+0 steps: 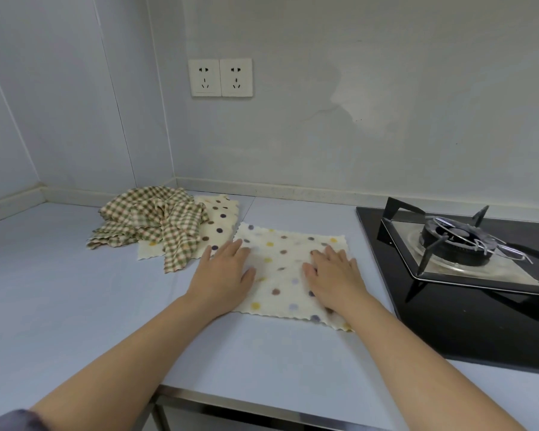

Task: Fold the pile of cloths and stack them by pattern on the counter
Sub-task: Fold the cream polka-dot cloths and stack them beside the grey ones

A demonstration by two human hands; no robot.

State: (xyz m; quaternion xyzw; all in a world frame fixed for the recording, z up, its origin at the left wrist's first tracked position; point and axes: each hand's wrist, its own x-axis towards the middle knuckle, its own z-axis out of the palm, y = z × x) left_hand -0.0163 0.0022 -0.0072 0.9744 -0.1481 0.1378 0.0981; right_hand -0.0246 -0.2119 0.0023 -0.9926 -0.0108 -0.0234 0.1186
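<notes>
Polka-dot cloth (288, 269) flat, long axis left-right, beneath both flat hands (223, 270) (335, 276)

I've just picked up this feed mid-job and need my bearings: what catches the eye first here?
The left hand and right hand press flat on a polka-dot cloth spread out mid-counter. Behind it to the left, crumpled green checked cloths lie heaped over another dotted cloth. A gas burner sits at the right.
</notes>
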